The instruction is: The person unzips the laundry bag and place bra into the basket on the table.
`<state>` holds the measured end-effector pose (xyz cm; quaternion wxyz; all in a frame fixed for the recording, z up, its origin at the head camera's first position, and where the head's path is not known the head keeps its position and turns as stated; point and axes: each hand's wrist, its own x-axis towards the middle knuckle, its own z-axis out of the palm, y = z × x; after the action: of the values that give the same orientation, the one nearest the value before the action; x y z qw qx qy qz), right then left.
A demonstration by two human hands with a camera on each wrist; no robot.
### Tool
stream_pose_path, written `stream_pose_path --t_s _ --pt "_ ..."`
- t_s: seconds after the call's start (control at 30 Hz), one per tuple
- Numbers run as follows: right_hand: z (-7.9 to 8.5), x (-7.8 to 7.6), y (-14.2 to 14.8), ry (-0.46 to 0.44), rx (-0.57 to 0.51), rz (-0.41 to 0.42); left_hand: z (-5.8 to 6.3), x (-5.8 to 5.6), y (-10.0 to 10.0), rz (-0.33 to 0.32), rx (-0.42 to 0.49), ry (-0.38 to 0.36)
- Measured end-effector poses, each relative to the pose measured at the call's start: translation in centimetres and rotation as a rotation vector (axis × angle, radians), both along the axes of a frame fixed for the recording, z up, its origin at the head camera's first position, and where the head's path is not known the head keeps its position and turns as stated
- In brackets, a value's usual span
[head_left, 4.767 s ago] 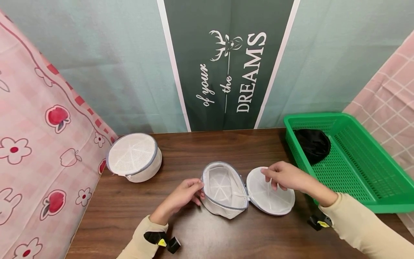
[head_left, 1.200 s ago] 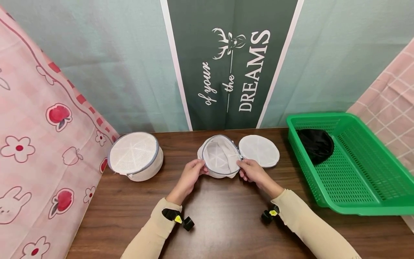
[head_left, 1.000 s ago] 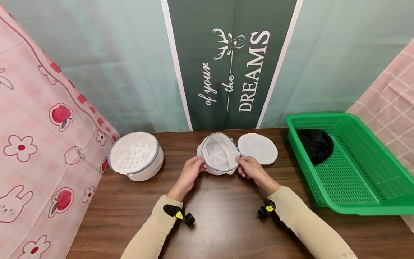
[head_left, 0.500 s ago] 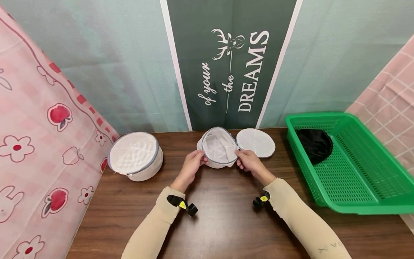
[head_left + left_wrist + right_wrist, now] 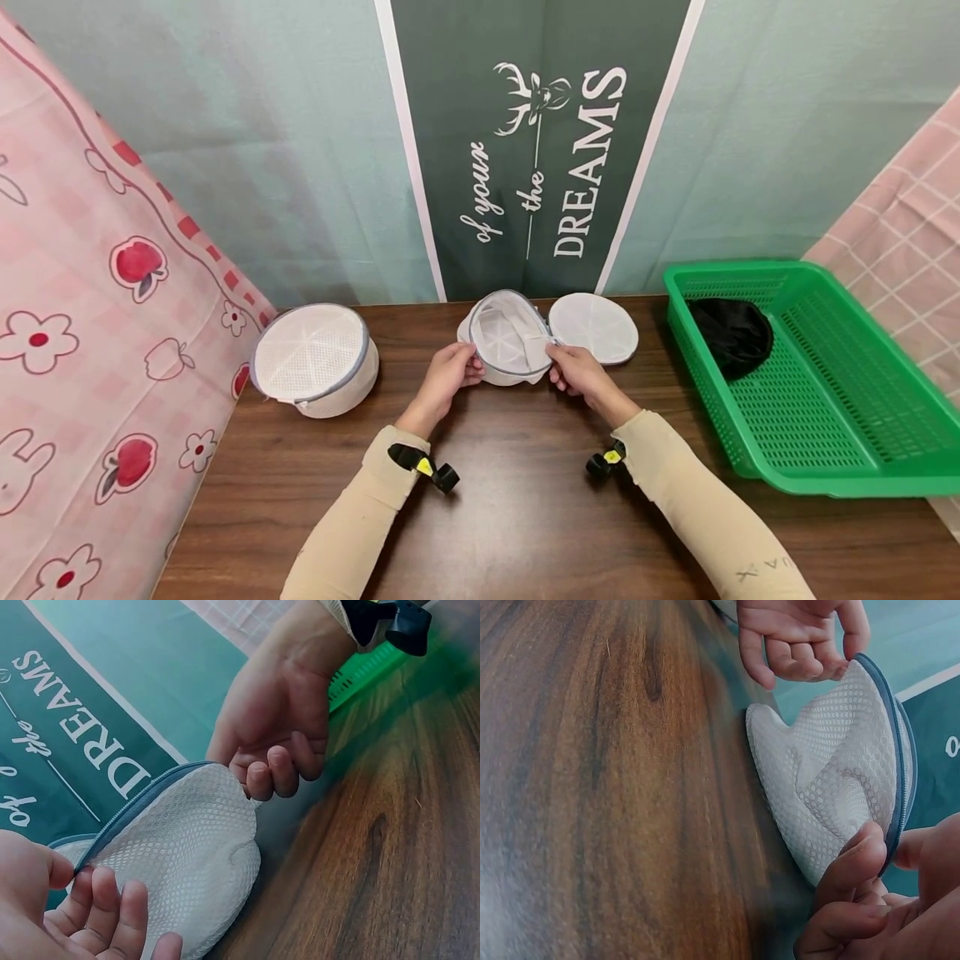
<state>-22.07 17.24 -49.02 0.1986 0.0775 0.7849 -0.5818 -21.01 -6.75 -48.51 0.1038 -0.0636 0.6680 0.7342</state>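
Note:
A round white mesh laundry bag with a blue-grey zipper rim stands at the back middle of the table, its round lid folded out flat to the right. A strip of white fabric shows inside its mouth. My left hand pinches the rim at the left between thumb and fingers. On the right side, my right hand pinches the rim close to where the lid joins. In the right wrist view, the mesh side wall is dented between the hands.
Another white mesh laundry bag, its lid closed, stands at the back left. A green plastic basket on the right holds a black cloth item. A printed curtain hangs right behind the table's back edge.
My right hand has gone from the lid to the bag's rim. Both hands have shifted the laundry bag back toward the curtain, slowing in the last half second.

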Motion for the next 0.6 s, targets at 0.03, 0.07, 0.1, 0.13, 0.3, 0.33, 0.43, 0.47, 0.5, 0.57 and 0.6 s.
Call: stream_pose_path --t_s 0.03,0.07,0.1,0.13,0.3,0.33,0.43,0.47,0.5,0.57,0.6 --pt "0.07 0.00 0.01 0.002 0.000 -0.003 -0.02 -0.04 0.02 -0.003 0.004 0.001" --pt "0.15 0.02 0.04 0.004 0.001 -0.004 -0.07 -0.08 0.03 -0.005 0.008 0.004" --pt "0.23 0.04 0.06 0.006 0.001 -0.006 -0.10 -0.13 0.04 -0.008 0.014 0.007" --pt "0.31 0.07 0.10 0.008 0.004 -0.007 -0.10 -0.13 0.03 -0.009 0.015 0.010" --pt "0.38 0.36 0.35 -0.012 0.005 0.003 0.01 0.07 -0.16 -0.006 0.001 0.010" --pt "0.33 0.39 0.41 -0.015 0.005 0.007 0.07 0.13 -0.21 -0.007 -0.003 0.008" --pt "0.39 0.61 0.57 -0.018 0.006 0.007 0.23 0.22 -0.30 -0.019 -0.009 0.009" --pt "0.43 0.66 0.63 -0.017 0.007 0.007 0.30 0.25 -0.33 -0.023 -0.010 0.009" --pt "0.44 0.69 0.67 -0.014 0.008 0.009 0.40 0.30 -0.37 -0.025 -0.011 0.008" --pt "0.51 0.75 0.73 -0.010 0.012 0.013 0.58 0.44 -0.46 -0.029 -0.019 0.005" --pt "0.55 0.78 0.77 -0.008 0.014 0.015 0.62 0.51 -0.51 -0.031 -0.026 0.004"
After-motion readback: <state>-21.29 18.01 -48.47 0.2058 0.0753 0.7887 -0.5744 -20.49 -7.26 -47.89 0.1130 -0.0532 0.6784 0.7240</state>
